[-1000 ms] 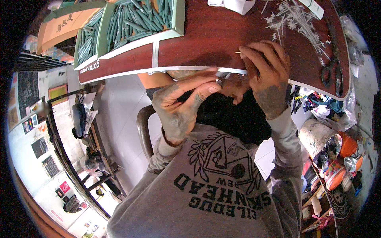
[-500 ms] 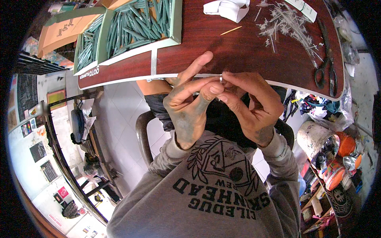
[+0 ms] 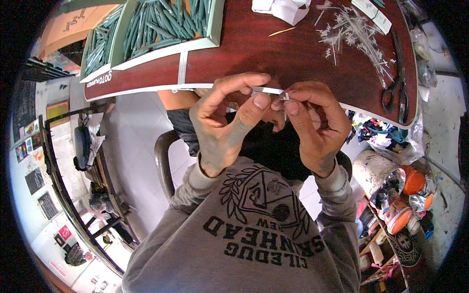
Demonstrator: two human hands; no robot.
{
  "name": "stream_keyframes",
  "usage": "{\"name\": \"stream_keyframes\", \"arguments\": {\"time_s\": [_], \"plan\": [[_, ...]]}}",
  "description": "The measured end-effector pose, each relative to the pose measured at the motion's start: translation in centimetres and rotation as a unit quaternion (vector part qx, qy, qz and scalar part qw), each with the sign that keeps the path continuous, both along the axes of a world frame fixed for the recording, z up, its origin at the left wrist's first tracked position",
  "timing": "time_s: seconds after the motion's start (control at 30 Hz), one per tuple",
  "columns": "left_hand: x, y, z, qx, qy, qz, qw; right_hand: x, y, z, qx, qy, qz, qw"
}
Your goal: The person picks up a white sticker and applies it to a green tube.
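Both of my hands are raised just in front of the table's near edge, close together. My left hand (image 3: 222, 124) has its thumb and forefinger apart, with nothing clearly visible between them. Its fingertips point toward the other hand. My right hand (image 3: 320, 127) pinches a small clear plastic piece (image 3: 286, 96) between thumb and fingertips. The piece is tiny and partly covered by the fingers, so its exact kind is hard to make out. Beyond my hands on the table lies a heap of thin clear plastic strips (image 3: 349, 31).
The dark red table (image 3: 244, 58) has a pale rim. At its left stands an open green box (image 3: 212, 34) of slim dark green sticks. White folded strips (image 3: 290, 10), a thin wooden stick (image 3: 282, 31) and black-handled scissors (image 3: 394, 97) lie on top. A chair (image 3: 162, 161) is under me.
My left thumb and forefinger have come away from the small piece and spread apart. My right hand keeps its pinch, its wrist slightly turned. The whole view has shifted a little.
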State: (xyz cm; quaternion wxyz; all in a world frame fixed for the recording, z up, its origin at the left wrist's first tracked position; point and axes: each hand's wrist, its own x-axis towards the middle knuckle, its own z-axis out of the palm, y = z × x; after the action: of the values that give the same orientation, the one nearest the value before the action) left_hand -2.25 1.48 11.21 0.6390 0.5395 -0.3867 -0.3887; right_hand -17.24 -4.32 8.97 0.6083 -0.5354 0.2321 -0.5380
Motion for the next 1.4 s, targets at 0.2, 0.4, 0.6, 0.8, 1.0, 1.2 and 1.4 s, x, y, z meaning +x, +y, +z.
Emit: {"name": "stream_keyframes", "arguments": {"time_s": [0.2, 0.4, 0.6, 0.8, 1.0, 1.2, 1.4], "plan": [[1.3, -0.2, 0.0, -0.029, -0.165, -0.017, 0.986, -0.3, 0.0, -0.1, -0.002, 0.026, 0.008, 1.000], [0.7, -0.2, -0.4, -0.022, -0.107, -0.007, 0.994, -0.4, -0.2, -0.2, -0.017, 0.026, 0.034, 0.999], [0.1, -0.5, 0.2, -0.066, -0.122, 0.001, 0.990, -0.4, -0.2, 0.2, -0.036, 0.067, 0.035, 0.997], [1.0, -0.5, 0.0, -0.097, -0.224, -0.004, 0.970, -0.5, -0.3, -0.2, -0.080, 0.107, 0.032, 0.990], [-0.6, 0.2, -0.7, -0.045, -0.053, -0.006, 0.998, -0.5, 0.0, 0.2, -0.048, 0.099, 0.010, 0.994], [-1.0, 0.2, -1.4, -0.033, -0.017, -0.020, 0.999, -0.5, -0.2, 0.0, -0.043, 0.079, 0.019, 0.996], [-0.3, -0.1, -0.8, -0.054, -0.207, 0.027, 0.976, -1.0, -0.2, 0.9, -0.032, 0.131, 0.027, 0.991]]}}
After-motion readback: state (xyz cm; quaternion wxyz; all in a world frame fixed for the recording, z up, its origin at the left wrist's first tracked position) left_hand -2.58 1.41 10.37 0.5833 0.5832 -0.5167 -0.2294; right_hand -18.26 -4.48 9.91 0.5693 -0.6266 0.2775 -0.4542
